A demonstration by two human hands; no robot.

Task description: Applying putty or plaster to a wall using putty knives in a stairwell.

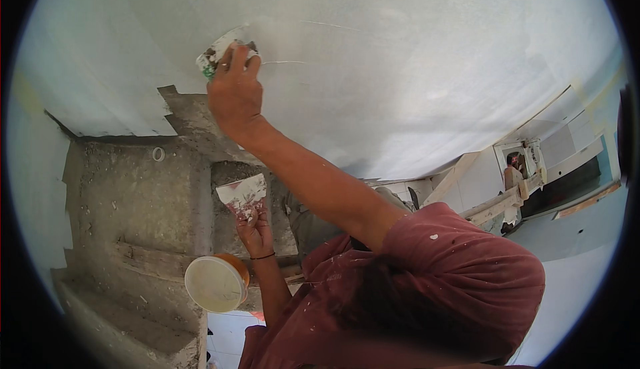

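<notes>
My right hand (237, 96) is raised to the white wall (400, 49), its fingers wrapped round a putty knife (223, 46) smeared with white filler. The blade lies against the wall surface, and thin ridges of filler run to the right of it. Lower down, my left hand (256, 234) grips a second putty knife (243, 192) by its handle, the wide pale blade pointing up and coated with reddish and white residue. Just below that hand stands an orange bucket (244, 272) with a pale, whitish inside.
Bare grey concrete (147, 196) with a short white pipe end (158, 154) lies left of my hands. A rough wooden plank (150, 260) runs behind the bucket. On the right are wooden boards (497, 204) and white tiles (470, 189).
</notes>
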